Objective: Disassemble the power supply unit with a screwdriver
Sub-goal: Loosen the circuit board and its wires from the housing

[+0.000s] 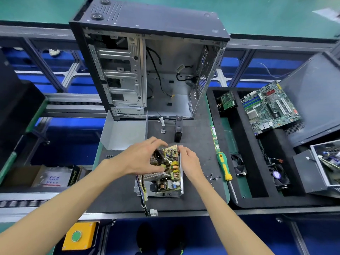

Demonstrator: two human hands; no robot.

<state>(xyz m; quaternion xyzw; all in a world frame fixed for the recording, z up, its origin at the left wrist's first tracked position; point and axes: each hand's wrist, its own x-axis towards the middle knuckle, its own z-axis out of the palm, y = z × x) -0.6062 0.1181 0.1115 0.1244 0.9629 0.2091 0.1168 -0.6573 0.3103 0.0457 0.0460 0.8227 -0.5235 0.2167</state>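
Opened power supply (161, 175) lying near centre on the table (195, 192), circuit board exposed. Left hand (141, 159) and right hand (189, 161) both gripping its far end, fingers curled. Screwdriver (224, 168) lying just right, untouched, near loose screws (213, 177).

Both bare forearms are extended forward from the bottom corners of the view and are angled inward, so that the hands are brought close together near the centre. The left hand (142, 157) is held palm down with the wrist slightly bent; its fingers are curled downward and its thumb is tucked beneath, in a gripping pose. The right hand (189, 161) is turned with its back facing up and to the right, the fingers being bent and drawn together at the tips in a pinching pose. The fingertips of the two hands are nearly met at the far side.
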